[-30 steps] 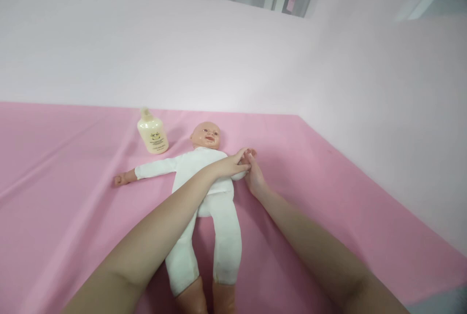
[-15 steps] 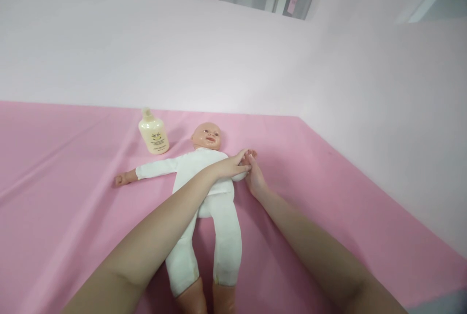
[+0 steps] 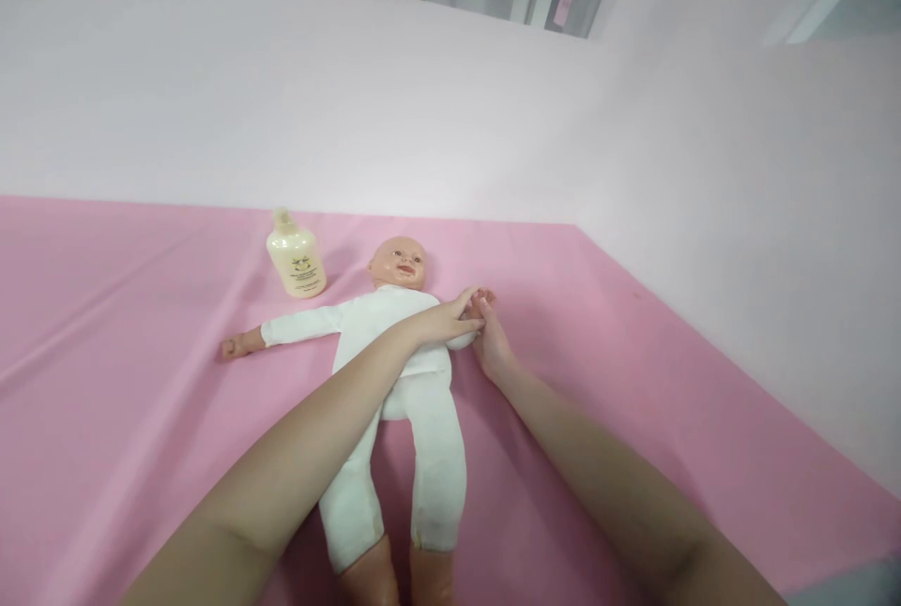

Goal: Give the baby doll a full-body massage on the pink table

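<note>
A baby doll lies face up on the pink sheet, head toward the far wall, legs toward the near edge, a little left of the scene's centre. It wears a white one-piece suit; the head, hands and lower legs are bare, smooth plastic. One sleeved arm stretches out to the left and ends in a small plastic hand.

Both of the person's hands meet at the doll's other arm, on the right. The left hand reaches across the doll's chest, its fingers curled around the end of the white sleeve. The right hand comes in from the near right, with its fingers closed around the doll's small hand, whose tips show just above them. The two hands touch each other there.

The doll looks light. The suited trunk and limbs appear soft and stuffed, so they would likely sag or bend if lifted by one end, while the head and hands seem hard and somewhat slick. The cloth-covered arm or trunk probably offers the surest hold; the tiny plastic hand could slip out of a loose pinch. Nothing about it looks fragile.

A cream lotion bottle stands upright on the sheet, just left of the doll's head and apart from it.
</note>
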Available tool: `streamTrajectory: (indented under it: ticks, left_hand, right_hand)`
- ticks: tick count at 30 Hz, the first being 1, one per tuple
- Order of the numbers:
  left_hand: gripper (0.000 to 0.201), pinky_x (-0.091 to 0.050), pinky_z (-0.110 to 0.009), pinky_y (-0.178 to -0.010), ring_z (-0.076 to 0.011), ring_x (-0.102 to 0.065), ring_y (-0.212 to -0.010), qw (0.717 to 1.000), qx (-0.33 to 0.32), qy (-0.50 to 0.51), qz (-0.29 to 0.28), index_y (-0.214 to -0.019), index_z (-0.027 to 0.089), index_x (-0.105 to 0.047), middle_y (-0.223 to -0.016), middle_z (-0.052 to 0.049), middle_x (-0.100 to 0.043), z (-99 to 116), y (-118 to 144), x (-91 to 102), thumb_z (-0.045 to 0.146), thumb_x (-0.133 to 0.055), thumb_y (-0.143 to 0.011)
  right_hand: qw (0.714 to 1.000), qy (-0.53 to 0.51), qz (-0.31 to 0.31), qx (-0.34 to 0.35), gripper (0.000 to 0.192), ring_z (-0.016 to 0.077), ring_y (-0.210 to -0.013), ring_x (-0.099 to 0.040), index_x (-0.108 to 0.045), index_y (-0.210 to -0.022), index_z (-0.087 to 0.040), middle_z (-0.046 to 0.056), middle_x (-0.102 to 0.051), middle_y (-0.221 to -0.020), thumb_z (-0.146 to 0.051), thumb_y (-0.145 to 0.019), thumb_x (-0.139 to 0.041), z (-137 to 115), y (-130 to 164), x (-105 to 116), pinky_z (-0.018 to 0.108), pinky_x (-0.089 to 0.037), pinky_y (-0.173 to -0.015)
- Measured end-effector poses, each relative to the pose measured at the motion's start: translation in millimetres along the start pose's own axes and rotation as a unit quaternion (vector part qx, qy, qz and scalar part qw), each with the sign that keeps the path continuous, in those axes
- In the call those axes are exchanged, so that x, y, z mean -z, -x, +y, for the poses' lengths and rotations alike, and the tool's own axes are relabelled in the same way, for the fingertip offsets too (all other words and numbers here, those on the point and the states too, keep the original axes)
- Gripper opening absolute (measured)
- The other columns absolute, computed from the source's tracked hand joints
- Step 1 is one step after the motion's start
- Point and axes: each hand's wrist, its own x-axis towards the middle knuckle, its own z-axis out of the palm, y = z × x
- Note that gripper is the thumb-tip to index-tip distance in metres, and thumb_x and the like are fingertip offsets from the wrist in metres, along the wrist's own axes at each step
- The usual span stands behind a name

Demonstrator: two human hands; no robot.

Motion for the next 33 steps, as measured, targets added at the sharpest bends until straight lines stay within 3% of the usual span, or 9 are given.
streamTrajectory:
  ticks: [22,33]
  left_hand:
    - [0.072,-0.046,-0.04,-0.115,-0.0259,-0.063,-0.131,1.0,0.008,0.008,0.0,-0.161,0.024,-0.033,-0.139,-0.011,-0.067,11,3,-0.2,0.038,-0.062,-0.096]
    - [0.072,-0.049,-0.038,-0.109,-0.0249,-0.066,-0.125,1.0,0.006,0.004,0.003,-0.161,0.024,-0.035,-0.141,-0.01,-0.066,13,3,-0.3,0.036,-0.061,-0.095]
  right_hand:
    - [1.0,-0.004,0.004,0.002,0.036,0.0212,-0.13,-0.064,-0.071,-0.107,-0.031,-0.003,-0.075,-0.112,-0.055,-0.081,-0.08,0,-1,1,0.036,-0.05,-0.115]
    - [1.0,-0.013,0.01,0.002,0.042,0.022,-0.136,-0.061,-0.072,-0.116,-0.03,-0.001,-0.074,-0.127,-0.055,-0.082,-0.077,1,-1,2,0.037,-0.051,-0.116]
